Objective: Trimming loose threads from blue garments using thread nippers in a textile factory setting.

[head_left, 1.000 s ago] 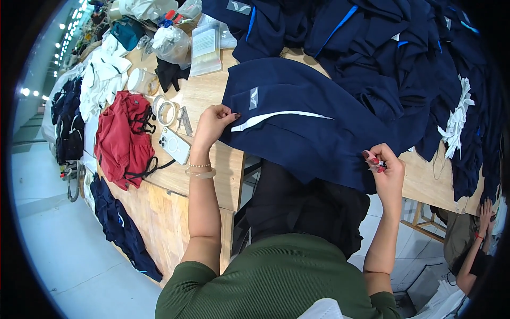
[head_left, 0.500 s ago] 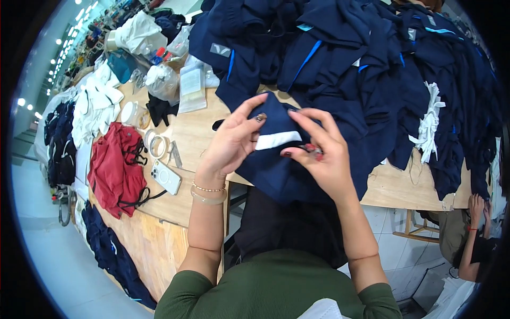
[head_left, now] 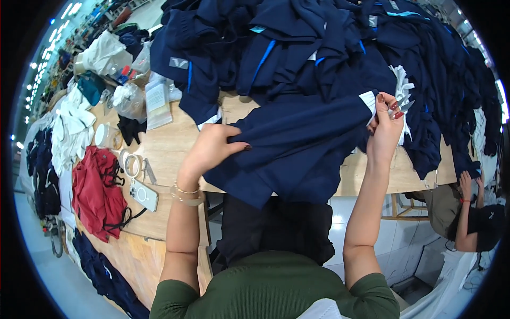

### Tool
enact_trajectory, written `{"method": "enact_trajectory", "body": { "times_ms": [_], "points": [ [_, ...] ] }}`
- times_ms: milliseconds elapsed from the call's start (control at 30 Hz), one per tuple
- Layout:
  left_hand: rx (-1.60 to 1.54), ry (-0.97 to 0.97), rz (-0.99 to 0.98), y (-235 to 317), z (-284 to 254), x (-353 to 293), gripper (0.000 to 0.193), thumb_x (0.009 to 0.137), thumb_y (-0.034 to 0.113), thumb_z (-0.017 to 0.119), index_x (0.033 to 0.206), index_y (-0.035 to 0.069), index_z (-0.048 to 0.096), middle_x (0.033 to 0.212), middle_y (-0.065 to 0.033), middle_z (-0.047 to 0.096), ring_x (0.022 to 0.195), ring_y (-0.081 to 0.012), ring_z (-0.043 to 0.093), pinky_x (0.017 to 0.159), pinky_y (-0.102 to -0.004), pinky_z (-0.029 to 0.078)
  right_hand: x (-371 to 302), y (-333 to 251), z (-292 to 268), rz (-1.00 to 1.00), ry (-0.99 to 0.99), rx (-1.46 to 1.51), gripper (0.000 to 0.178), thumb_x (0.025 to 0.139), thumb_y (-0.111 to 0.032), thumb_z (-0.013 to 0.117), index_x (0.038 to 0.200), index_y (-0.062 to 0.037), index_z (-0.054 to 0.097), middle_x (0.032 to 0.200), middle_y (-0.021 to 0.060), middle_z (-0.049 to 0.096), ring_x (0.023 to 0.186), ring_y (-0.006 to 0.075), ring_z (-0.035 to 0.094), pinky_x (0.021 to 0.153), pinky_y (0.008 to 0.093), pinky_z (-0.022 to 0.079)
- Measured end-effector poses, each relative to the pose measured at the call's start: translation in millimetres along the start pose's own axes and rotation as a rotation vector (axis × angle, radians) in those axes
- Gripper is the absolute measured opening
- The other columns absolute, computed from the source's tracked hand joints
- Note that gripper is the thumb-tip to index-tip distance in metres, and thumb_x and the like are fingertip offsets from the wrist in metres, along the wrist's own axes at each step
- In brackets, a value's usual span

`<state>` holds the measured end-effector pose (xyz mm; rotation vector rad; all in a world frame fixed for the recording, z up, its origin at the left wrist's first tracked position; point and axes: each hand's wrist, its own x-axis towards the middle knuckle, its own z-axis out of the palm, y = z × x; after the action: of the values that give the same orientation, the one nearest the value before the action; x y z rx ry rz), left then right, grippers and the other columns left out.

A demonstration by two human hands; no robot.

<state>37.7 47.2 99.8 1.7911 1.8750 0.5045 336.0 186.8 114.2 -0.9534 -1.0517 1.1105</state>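
Observation:
A navy garment [head_left: 297, 133] is stretched sideways between my two hands, its lower part hanging over the table edge toward my lap. My left hand [head_left: 210, 151] grips its left side, thumb on top and the other fingers partly hidden. A white strip [head_left: 210, 119] shows just beyond that hand. At the upper right, my right hand [head_left: 387, 122] pinches the garment's corner beside a white patch [head_left: 367, 101]. A small pointed silvery tool [head_left: 406, 104], perhaps thread snips, sticks out from my right fingers; its handle is hidden.
A large heap of navy garments [head_left: 287, 48] covers the far side of the wooden table [head_left: 170, 143]. White strips [head_left: 399, 80] hang at right. Left lie a red garment [head_left: 98, 191], a phone [head_left: 144, 195], tape rolls [head_left: 133, 166] and plastic bags [head_left: 129, 101]. A co-worker's arm [head_left: 465, 212] shows far right.
My hands have moved apart, the right one up and to the right, spreading the garment out. The white patch, earlier between both hands, is now at my right fingers. The view has shifted slightly.

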Motion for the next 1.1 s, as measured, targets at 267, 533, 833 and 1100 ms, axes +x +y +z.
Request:
{"method": "enact_trajectory", "body": {
  "times_ms": [267,533,833,1100],
  "points": [
    [-0.893,0.116,-0.065,-36.1,11.4,8.5,0.016,0.083,0.003,0.071,0.083,0.0,0.055,0.096,-0.0063,0.064,0.077,-0.0076,0.058,0.066,-0.0191,0.046,9.4,35.7,-47.3,0.137,-0.005,0.002,0.014,0.093,-0.013,0.062,0.096,-0.0005,0.059,0.059,-0.0032,0.048,0.044,0.0039,0.037,0.041,0.0212,0.031],
    [-0.837,0.433,0.087,-20.5,51.3,-6.4,0.014,0.08,-0.014,0.058,0.087,-0.003,0.06,0.095,-0.0077,0.062,0.095,-0.016,0.064,0.081,-0.0254,0.05,-13.5,31.5,-74.2,0.123,-0.307,-0.076,0.012,0.084,0.006,0.055,0.089,-0.001,0.063,0.088,0.0046,0.06,0.079,0.0098,0.057,0.07,0.0195,0.045],
    [-0.233,0.706,0.068,-9.3,105.9,-32.1,0.02,0.072,-0.019,0.053,0.079,-0.002,0.061,0.108,-0.0122,0.055,0.098,-0.0241,0.06,0.075,-0.0273,0.049,-37.5,73.3,-98.5,0.166,-0.366,-0.216,0.022,0.065,0.015,0.047,0.072,-0.002,0.06,0.105,0.0109,0.065,0.095,0.0166,0.058,0.088,0.0266,0.039],
    [-1.839,0.08,-0.56,46.6,118.6,-60.1,0.028,0.096,0.011,0.053,0.122,0.004,0.056,0.107,-0.0048,0.061,0.086,-0.0108,0.058,0.073,-0.0204,0.05,-45.2,69.2,-105.1,0.205,-0.351,-0.281,0.022,0.066,0.013,0.047,0.071,-0.0034,0.06,0.105,0.0098,0.065,0.092,0.0139,0.057,0.08,0.0242,0.038]
  ]
}}
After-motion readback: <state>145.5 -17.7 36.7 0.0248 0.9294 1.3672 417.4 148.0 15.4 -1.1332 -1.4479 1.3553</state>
